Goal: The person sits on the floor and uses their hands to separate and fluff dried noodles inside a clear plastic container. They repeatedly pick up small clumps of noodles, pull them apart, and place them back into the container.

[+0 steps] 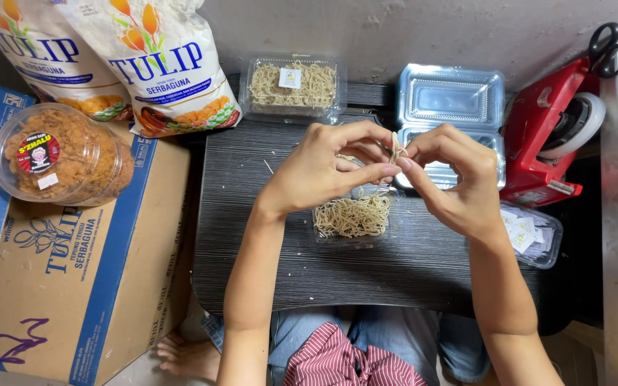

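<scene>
One clear box [293,87] sits filled and shut, while my left hand [323,168] and right hand [452,175] pinch noodle sticks [395,149] in a closed grip above a half-full tray [352,216], with empty boxes [450,96] waiting.

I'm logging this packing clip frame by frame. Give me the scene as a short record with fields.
left hand: pinching a few thin noodle sticks
right hand: pinching the same sticks, fingers meeting the left's
below hands: open clear tray of noodle sticks
surface: dark grey low table
behind: closed filled tray, empty clear trays
right: red tape dispenser, scissors
left: cardboard box, two flour bags
</scene>
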